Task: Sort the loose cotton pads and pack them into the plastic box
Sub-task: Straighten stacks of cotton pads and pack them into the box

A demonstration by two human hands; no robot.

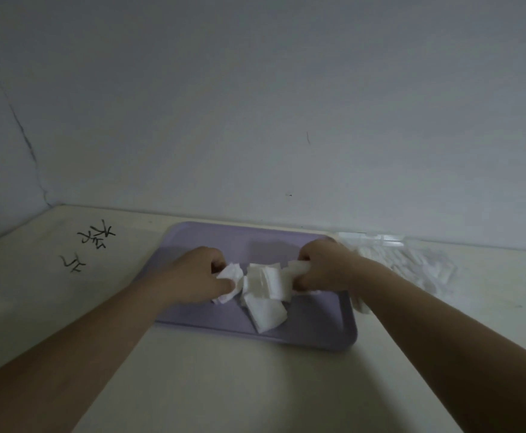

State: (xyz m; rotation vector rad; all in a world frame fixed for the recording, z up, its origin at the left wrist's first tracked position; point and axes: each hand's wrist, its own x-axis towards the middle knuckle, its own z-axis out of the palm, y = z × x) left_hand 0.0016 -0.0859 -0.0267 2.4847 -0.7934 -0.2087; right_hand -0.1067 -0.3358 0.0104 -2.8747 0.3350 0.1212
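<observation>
Your left hand (pixel 199 273) and right hand (pixel 321 267) each grip cotton pads (pixel 265 282); more litter the tray (pixel 318 335), plastic box (pixel 411 260) seemingly part-filled.

cotton pads (pixel 265 281): soft, matt, fibrous | tray (pixel 302 335): smooth matt plastic | table (pixel 208 385): smooth, matt | wall (pixel 255 104): matt

Both bare forearms reach forward; the left hand (pixel 201 273) and right hand (pixel 322 267) each grip cotton pads (pixel 232 274), knuckles up.
</observation>
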